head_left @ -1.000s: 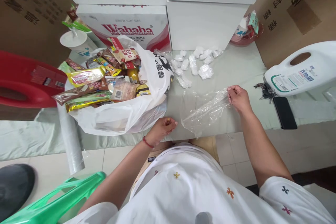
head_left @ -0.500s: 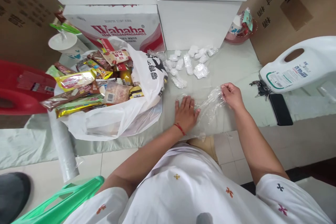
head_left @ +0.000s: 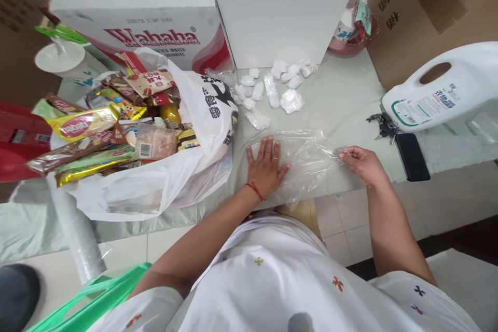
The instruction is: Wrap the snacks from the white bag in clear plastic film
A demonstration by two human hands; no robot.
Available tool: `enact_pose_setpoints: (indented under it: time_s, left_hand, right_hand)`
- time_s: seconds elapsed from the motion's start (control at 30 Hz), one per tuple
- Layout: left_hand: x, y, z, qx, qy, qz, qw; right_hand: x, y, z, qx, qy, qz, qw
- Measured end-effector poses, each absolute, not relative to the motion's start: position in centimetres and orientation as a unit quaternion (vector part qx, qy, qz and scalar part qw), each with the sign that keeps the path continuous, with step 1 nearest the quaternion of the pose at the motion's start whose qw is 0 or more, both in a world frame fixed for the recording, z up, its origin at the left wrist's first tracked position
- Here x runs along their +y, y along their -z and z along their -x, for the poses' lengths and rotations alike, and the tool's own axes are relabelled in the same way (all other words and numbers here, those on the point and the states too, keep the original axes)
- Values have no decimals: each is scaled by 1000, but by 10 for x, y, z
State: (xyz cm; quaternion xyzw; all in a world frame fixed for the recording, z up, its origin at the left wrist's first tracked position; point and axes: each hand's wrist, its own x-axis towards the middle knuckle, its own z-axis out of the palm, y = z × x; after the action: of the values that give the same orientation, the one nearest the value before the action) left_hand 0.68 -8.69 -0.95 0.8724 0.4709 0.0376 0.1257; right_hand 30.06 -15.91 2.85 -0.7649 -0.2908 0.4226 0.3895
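At the left edge of the worktop (head_left: pixel 350 98), a roll of cling film (head_left: pixel 75 231) hangs over the near edge, beside a white carrier bag (head_left: pixel 187 166) heaped with snack packets (head_left: pixel 83 124). Behind the bag stands a Wahaha carton (head_left: pixel 155 26). Toward the middle, near the back edge, lies a cluster of small film-wrapped parcels (head_left: pixel 272 85).

Centre, at the near edge: the sheet of clear film (head_left: pixel 307 158) lies on the worktop. My left hand (head_left: pixel 266 163) rests flat on its left part, fingers spread and grasping nothing, pinning the sheet down. My right hand (head_left: pixel 360 163) has its grip pinched on the sheet's right edge, drawing it taut away from the left hand.

Step in hand, as I judge it: spreading and flattening the sheet. The film shows wrinkles between my hands, so the next move appears to call for an even pull to the right while the left palm holds firm, without tearing the thin film or letting it cling to itself.

Right of the sheet lie a bunch of keys (head_left: pixel 383 124) and a dark phone (head_left: pixel 410 155); at the right edge a white detergent jug (head_left: pixel 439 96) lies on its side.
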Motion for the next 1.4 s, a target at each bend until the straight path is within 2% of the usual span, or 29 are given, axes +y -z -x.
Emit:
enact_pose_setpoints:
  time_s: [0.1, 0.23, 0.3, 0.43, 0.5, 0.67, 0.83, 1.03, 1.17, 1.3, 1.33, 1.4]
  left_hand:
    - [-84, 9, 1, 460, -15, -881, 114]
    - [-86, 10, 7, 447, -4, -887, 115]
    - [-88, 10, 9, 434, -3, -893, 116]
    - [-90, 10, 11, 414, -5, -903, 114]
    - [-89, 9, 12, 408, -4, -906, 112]
    - [-89, 9, 13, 387, -8, -915, 115]
    - [-90, 11, 15, 371, -16, -921, 118]
    - [-81, 7, 18, 427, -7, -897, 112]
    - [-71, 5, 19, 446, -3, -888, 113]
    - [-70, 4, 18, 445, -8, -888, 118]
    - [-70, 3, 18, 444, -12, -888, 120]
    - [-69, 3, 18, 443, -20, -887, 129]
  right_hand:
    - [-179, -38, -316, -315, -453, 764, 334]
    - [-206, -48, -332, -392, -532, 729, 180]
    - [-208, -51, -340, -419, -509, 737, 148]
    - [-177, -50, -342, -459, -324, 794, 233]
    - [-147, -46, -330, -502, -277, 779, 254]
    - [-74, -29, -291, -634, -287, 686, 213]
    - [-34, -21, -290, -591, -331, 693, 247]
    - [-7, -7, -326, -609, -153, 751, 207]
    - [-12, -17, -334, -619, -85, 760, 180]
    - [-59, -40, -286, -616, 51, 737, 274]
    - [-79, -43, -266, -653, 47, 701, 283]
    - [-121, -40, -225, -770, -54, 591, 234]
